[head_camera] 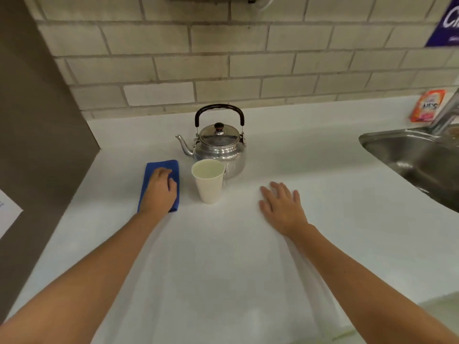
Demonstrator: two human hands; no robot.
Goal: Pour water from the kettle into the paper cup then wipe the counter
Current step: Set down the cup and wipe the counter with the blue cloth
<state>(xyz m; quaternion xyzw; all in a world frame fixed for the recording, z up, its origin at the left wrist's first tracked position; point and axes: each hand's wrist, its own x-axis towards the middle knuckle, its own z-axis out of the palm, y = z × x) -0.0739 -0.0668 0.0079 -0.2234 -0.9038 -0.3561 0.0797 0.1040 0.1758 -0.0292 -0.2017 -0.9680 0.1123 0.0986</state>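
A shiny steel kettle [219, 147] with a black handle stands upright on the white counter [223, 256], spout pointing left. Just in front of it stands a white paper cup [208, 183], upright. To the cup's left lies a folded blue cloth [162, 167], and my left hand [160, 189] rests on top of it with fingers curled over the cloth. My right hand [282, 206] lies flat on the counter to the right of the cup, fingers spread, holding nothing.
A steel sink [417, 160] with a tap [447, 112] is set into the counter at the right. An orange packet [427, 105] leans against the tiled wall behind it. A dark panel [37, 132] bounds the counter on the left.
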